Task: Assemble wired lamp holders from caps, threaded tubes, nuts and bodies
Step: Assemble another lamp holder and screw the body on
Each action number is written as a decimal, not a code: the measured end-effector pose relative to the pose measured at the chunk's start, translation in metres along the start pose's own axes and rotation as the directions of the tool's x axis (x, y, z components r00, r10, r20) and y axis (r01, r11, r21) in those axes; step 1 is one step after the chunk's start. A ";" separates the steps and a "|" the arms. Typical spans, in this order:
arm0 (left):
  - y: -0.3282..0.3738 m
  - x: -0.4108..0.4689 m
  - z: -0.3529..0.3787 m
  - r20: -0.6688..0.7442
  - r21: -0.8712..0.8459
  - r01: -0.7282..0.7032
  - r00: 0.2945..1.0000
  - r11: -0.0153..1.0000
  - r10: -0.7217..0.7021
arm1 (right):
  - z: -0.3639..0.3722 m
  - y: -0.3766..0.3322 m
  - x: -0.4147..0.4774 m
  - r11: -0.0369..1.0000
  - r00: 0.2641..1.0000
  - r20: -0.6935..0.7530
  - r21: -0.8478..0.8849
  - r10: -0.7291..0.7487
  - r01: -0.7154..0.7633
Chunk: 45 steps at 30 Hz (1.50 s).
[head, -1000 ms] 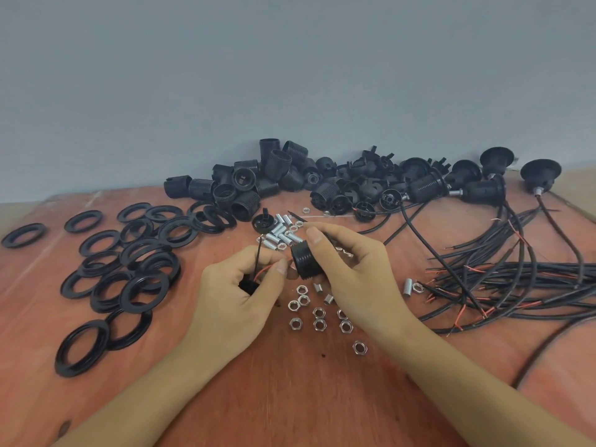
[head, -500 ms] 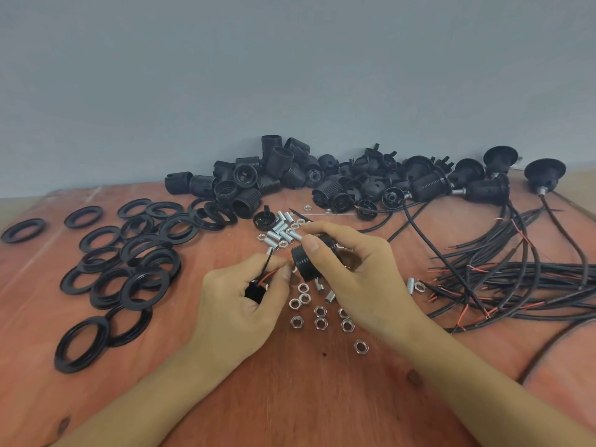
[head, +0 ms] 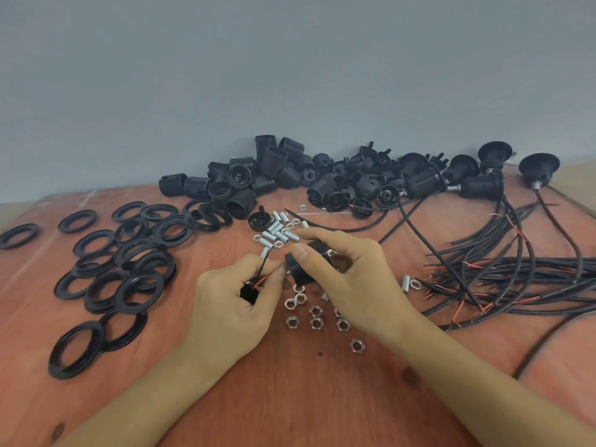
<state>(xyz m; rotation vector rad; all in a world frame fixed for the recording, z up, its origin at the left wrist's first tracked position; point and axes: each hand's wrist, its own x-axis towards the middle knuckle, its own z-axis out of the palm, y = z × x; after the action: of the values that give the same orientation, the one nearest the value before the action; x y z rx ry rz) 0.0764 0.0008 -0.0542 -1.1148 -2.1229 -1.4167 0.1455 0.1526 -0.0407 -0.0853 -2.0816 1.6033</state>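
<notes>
Rings [head: 135,250]: black flat collars are lying scattered and overlapping across the left part of the table [head: 306,398], well apart from your hands.
Left hand [head: 232,304]: you are curling your fingers round a small black cap [head: 248,293] low in the palm, while thumb and forefinger are pinching its wire [head: 262,272].
Wire: a black lead with a red strand is rising out of the cap between your fingertips. A silver tube [head: 264,252] is showing at its upper end; whether it is sitting on the wire cannot be told.
Loose tubes [head: 277,230]: silver threaded pieces are lying heaped just beyond your hands, with a few small nuts among them.
Body [head: 296,274]: a black ribbed shell is being held above the table, just beside your left thumb and to the right of the cap.
Right hand [head: 351,285]: you are gripping the body, the thumb pressing on its near side and the fingers curling over its far side.
Nuts [head: 316,322]: silver hexagons are lying flat on the table, below and just in front of your hands.
Body heap [head: 267,175]: black shells are piling against the wall at the back.
Cap heap [head: 371,175]: black caps are lying just right of that pile.
Wired holders [head: 480,185]: assembled units are lying at the back right.
Cable bundle [head: 532,272]: black leads with red ends are trailing off the right edge.
</notes>
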 end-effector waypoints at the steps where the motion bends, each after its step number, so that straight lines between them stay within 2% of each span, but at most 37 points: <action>1: 0.000 0.001 0.000 0.018 -0.018 0.026 1.000 1.000 -0.025 | 0.000 0.002 0.001 1.000 1.000 -0.009 0.006 0.021 -0.021; 5: 0.000 0.004 0.000 0.047 -0.080 0.114 0.993 0.990 -0.110 | 0.000 0.006 0.005 0.991 0.994 -0.046 0.103 0.096 -0.091; 12: -0.005 0.004 0.000 0.068 -0.170 0.226 0.974 0.959 -0.218 | 0.003 0.004 0.004 0.988 0.997 -0.039 0.141 0.066 -0.059; 25: -0.001 0.002 -0.004 0.038 -0.108 0.147 0.989 0.983 -0.143 | 0.007 -0.004 -0.001 0.969 1.000 -0.011 0.247 -0.017 0.019; 30: 0.008 0.009 -0.006 -0.005 -0.146 0.136 0.990 0.980 -0.138 | 0.006 -0.003 0.002 0.952 0.994 -0.046 0.296 0.099 -0.081; 32: 0.009 0.010 -0.006 0.013 -0.216 0.194 0.981 0.957 -0.196 | 0.008 -0.003 0.003 0.894 0.978 -0.024 0.412 0.206 -0.178; 35: 0.010 0.011 -0.007 0.018 -0.271 0.233 0.971 0.934 -0.238 | 0.011 -0.003 0.004 0.689 0.932 0.053 0.659 0.358 -0.302; 37: 0.011 0.012 -0.008 0.033 -0.335 0.272 0.960 0.902 -0.277 | 0.013 -0.002 0.005 0.561 0.909 0.064 0.768 0.412 -0.309; 40: 0.010 0.010 -0.007 0.078 -0.424 0.349 0.933 0.836 -0.350 | 0.016 -0.004 0.003 0.409 0.908 0.087 0.872 0.409 -0.268; 42: 0.011 0.009 -0.005 0.106 -0.447 0.364 0.929 0.818 -0.355 | 0.017 -0.005 0.001 0.384 0.911 0.100 0.884 0.400 -0.266; 45: 0.012 0.008 -0.006 0.156 -0.466 0.350 0.936 0.812 -0.315 | 0.018 -0.001 0.001 0.438 0.902 0.083 0.853 0.423 -0.284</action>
<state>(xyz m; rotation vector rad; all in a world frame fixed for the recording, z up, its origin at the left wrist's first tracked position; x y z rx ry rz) 0.0796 0.0015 -0.0391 -0.9896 -2.1438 -2.2052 0.1370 0.1369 -0.0428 -0.3013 -0.9563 2.6342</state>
